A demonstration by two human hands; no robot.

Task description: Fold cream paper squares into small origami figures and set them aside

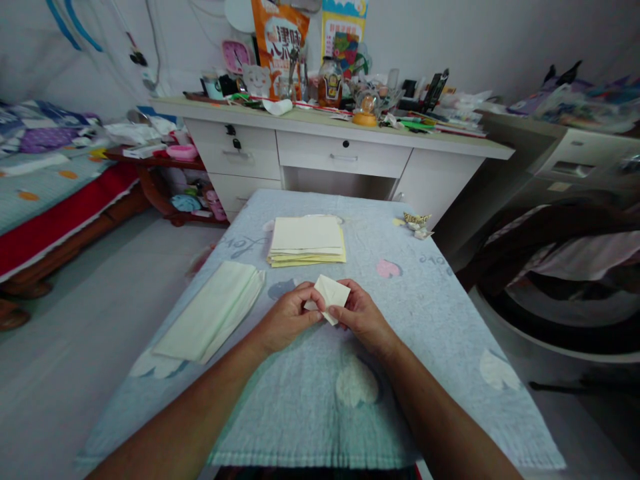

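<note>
Between my two hands is a small folded piece of cream paper (331, 291), held just above the table with one corner pointing away from me. My left hand (295, 310) pinches its left side, thumb and fingers closed on the edge. On the other side my right hand (364, 312) grips the right edge, its thumb lying on top near the lower corner. Creases show on the paper's face. Beyond the hands lies a stack of cream and yellow paper sheets (307, 235). Left of my left hand rests a long, pale green folded bundle (213, 310).
A blue patterned cloth (425, 373) covers the table. Small folded paper pieces (418, 224) sit at its far right corner. Behind stands a cluttered white desk (320, 150) with drawers. A washing machine (555, 200) is at the right, a bed (55, 193) at the left.
</note>
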